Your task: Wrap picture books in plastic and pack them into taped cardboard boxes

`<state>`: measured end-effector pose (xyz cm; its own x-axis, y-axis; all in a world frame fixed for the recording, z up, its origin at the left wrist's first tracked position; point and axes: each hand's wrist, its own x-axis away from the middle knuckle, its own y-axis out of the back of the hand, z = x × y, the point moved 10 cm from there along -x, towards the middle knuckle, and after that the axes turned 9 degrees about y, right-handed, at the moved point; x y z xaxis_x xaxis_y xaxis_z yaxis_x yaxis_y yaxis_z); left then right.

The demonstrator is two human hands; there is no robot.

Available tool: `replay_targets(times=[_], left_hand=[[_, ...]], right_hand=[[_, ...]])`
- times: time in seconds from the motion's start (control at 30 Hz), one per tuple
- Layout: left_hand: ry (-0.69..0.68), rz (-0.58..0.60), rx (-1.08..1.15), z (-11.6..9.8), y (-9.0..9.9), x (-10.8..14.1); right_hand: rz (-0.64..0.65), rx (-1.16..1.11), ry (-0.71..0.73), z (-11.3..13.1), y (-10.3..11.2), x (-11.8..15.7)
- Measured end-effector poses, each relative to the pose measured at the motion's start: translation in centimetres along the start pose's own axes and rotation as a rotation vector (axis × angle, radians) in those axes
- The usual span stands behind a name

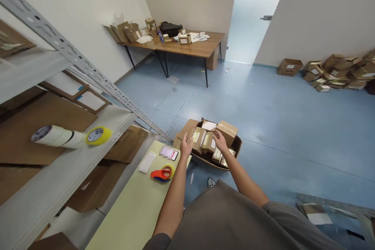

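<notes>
My left hand [186, 147] presses against the left side of a small taped cardboard box [198, 137] with a pale label. Against the right side of a second small box [209, 142] lies my right hand [220, 141], its fingers curled over the top edge. The two boxes sit side by side, gripped between my hands above a large open carton [238, 149]. In that carton are more parcels: a bigger brown box [227, 131], a white-labelled one [209, 125] and several smaller taped ones lower down. The undersides of the held boxes are hidden.
On a pale green table [129, 207] at left lie an orange tape dispenser [161, 173], a phone [172, 154] and white slips [147, 162]. A metal shelf [88, 71] holds tape rolls [58, 136] and cardboard. Farther off are a wooden table [202, 49] and piled boxes [336, 72].
</notes>
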<state>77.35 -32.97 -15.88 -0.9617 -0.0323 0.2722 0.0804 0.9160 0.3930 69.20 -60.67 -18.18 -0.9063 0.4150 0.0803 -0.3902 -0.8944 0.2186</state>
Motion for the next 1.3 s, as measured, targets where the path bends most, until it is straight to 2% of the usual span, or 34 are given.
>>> replay_targets(times=[0.1, 0.17, 0.23, 0.33, 0.43, 0.6, 0.73, 0.83, 0.93, 1.03, 1.13, 1.3], left_hand=[[-0.018, -0.058, 0.035, 0.3, 2.8, 0.7], [-0.041, -0.103, 0.053, 0.6, 5.4, 1.5], [-0.051, -0.161, 0.067, 1.2, 8.7, 2.8], [-0.043, -0.261, 0.107, 2.6, 14.7, 5.4], [-0.028, -0.36, 0.163, 4.6, 21.0, 8.7], [0.022, -0.546, 0.246, 9.4, 31.3, 15.0], [0.031, -0.632, 0.285, 13.6, 38.1, 19.4], [0.052, -0.654, 0.313, 16.7, 41.7, 21.7], [0.07, -0.657, 0.336, 19.3, 43.4, 22.9], [0.094, -0.628, 0.357, 21.2, 42.8, 23.0], [0.122, -0.583, 0.368, 22.4, 40.2, 22.2], [0.18, -0.523, 0.349, 23.1, 33.9, 20.9]], right_hand=[[0.098, -0.064, 0.07, 3.2, -4.3, -0.4], [0.174, -0.073, 0.132, 5.4, -7.6, 0.0], [0.255, -0.054, 0.194, 7.6, -11.3, 0.8], [0.389, -0.014, 0.273, 10.6, -17.4, 2.9], [0.523, 0.02, 0.36, 13.4, -23.8, 6.3], [0.703, 0.049, 0.474, 17.6, -33.3, 14.1], [0.794, 0.052, 0.532, 20.1, -38.8, 20.2], [0.823, 0.081, 0.568, 21.3, -41.5, 23.4], [0.818, 0.115, 0.595, 21.5, -42.5, 25.0], [0.794, 0.171, 0.611, 20.3, -42.1, 24.9], [0.785, 0.24, 0.594, 17.7, -40.8, 23.8], [0.789, 0.319, 0.515, 11.6, -38.6, 20.7]])
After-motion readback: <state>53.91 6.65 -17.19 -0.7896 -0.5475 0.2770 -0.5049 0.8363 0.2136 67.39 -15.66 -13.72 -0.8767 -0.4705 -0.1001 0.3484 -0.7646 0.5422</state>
